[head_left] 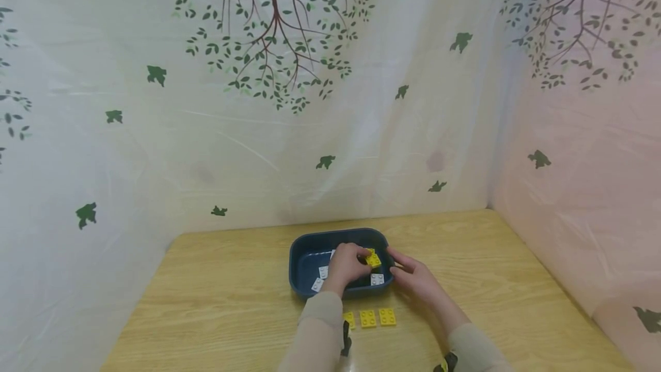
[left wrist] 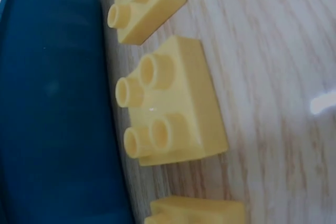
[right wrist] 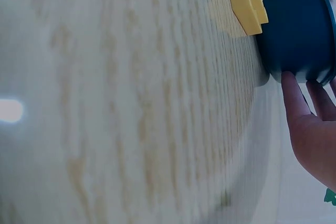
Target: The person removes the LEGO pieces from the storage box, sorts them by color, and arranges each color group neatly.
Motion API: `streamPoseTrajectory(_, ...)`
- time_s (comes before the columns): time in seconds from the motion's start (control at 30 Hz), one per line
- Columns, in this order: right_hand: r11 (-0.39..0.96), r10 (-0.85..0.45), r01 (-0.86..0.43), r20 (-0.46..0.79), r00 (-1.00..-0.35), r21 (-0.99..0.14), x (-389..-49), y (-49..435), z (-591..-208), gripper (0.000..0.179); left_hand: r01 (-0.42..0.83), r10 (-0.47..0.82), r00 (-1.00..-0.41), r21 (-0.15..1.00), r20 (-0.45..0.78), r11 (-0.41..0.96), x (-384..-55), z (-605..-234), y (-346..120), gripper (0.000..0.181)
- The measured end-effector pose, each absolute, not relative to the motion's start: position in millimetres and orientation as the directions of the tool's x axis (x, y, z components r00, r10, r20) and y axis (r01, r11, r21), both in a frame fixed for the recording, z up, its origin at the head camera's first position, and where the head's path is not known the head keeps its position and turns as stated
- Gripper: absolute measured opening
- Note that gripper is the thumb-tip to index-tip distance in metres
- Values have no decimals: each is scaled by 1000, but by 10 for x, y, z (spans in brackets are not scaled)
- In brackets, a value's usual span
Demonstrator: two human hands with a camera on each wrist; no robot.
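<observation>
A dark blue bin (head_left: 310,237) stands on the table, with white building bricks (head_left: 377,279) and a yellow building brick (head_left: 374,259) within its rim. My left hand (head_left: 347,266) reaches over the bin's front side and pinches the yellow brick between thumb and fingers. At the bin's right end, my right hand (head_left: 419,281) touches the outside wall with extended fingers; the right wrist view also shows these fingers (right wrist: 296,98) against the bin. In front of the bin, yellow bricks (head_left: 368,318) lie in a row, studs up. The left wrist view does not show the left hand's grip.
The wooden table (head_left: 217,303) extends to both sides of the bin. A pale curtain (head_left: 248,148) printed with trees and birds hangs behind the table, and another pinkish panel (head_left: 578,200) runs along its right edge.
</observation>
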State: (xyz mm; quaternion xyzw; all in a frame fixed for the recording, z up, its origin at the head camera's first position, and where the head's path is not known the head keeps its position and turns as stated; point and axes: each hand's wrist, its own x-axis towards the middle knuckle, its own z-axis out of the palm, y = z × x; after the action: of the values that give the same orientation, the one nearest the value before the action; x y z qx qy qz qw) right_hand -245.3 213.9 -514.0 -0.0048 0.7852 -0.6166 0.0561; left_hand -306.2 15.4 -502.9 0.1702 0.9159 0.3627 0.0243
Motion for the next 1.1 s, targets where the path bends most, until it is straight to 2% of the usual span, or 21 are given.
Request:
streamPoseTrajectory(0.1,237,-81,65,-86,-993,-969,-2458,2133,-5146,52,305,338,-936,708,100,636,-3057,-4997,142,32)
streamPoseTrajectory(0.33,221,-85,65,-86,-993,-973,-2462,2123,-5152,52,424,401,-890,718,217,552,-3042,-4931,114,30)
streamPoseTrajectory(0.63,251,-74,61,-82,-994,-966,-2476,2138,-5161,52,375,397,-899,788,183,488,-2887,-4791,-7,31)
streamPoseTrajectory(0.93,274,-60,76,-96,-994,-959,-2461,2135,-5150,52,538,476,-824,684,307,492,-2664,-4661,-158,33)
streamPoseTrajectory(1.1,268,-61,74,-93,-994,-961,-2456,2125,-5149,52,547,487,-818,676,307,494,-2510,-4647,-274,31)
